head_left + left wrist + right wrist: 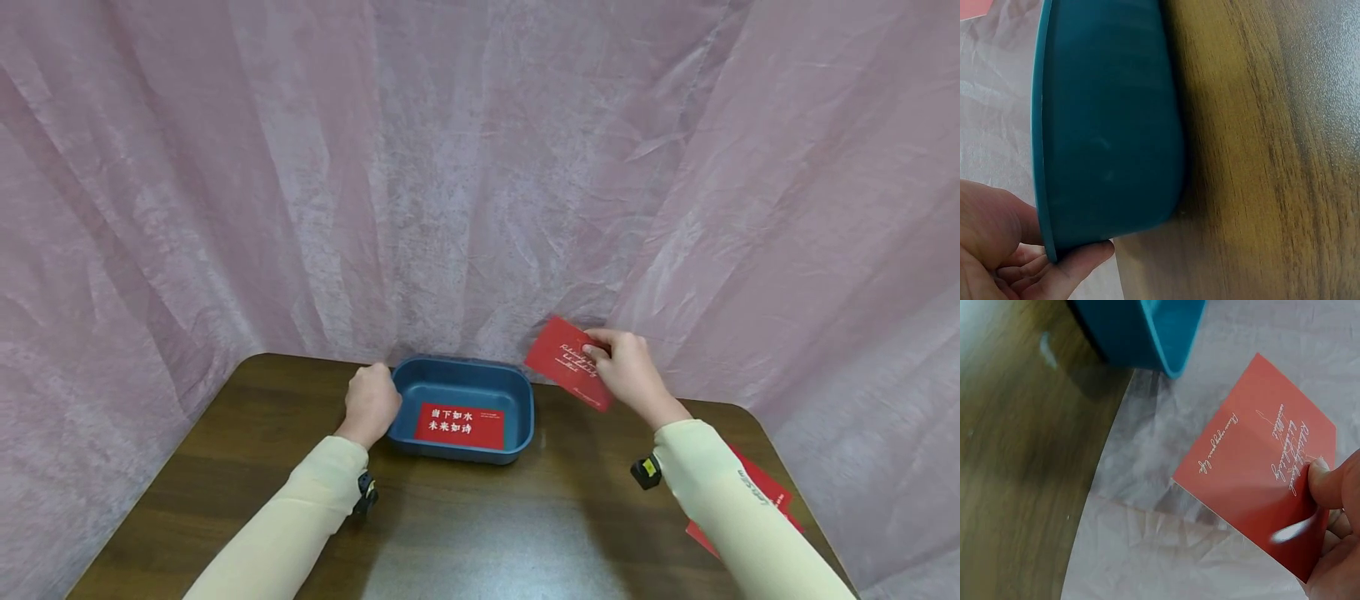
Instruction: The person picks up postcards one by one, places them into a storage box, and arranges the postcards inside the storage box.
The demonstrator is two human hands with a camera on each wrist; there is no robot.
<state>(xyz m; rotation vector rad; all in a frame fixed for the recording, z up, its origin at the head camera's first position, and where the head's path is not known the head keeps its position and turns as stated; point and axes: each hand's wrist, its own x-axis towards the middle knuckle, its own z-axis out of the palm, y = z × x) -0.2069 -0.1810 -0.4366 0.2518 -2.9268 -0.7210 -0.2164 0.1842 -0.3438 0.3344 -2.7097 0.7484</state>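
A blue rectangular tray [463, 372] with raised walls stands on the wooden table. My left hand [371, 403] grips its left end; in the left wrist view the thumb and fingers [1079, 262] pinch the rim. Flat in the tray lies a red card [480, 432] with large white characters. To the right of the tray, my right hand [628, 367] holds another red card [562, 357] in the air by its edge. White handwriting-style lettering shows on that card in the right wrist view, with the thumb [1322, 481] across its face.
More red cards [761, 479] lie overlapping at the table's right side, partly hidden under my right forearm. A pink velvet curtain [465, 167] hangs behind the table [480, 525] and along both sides.
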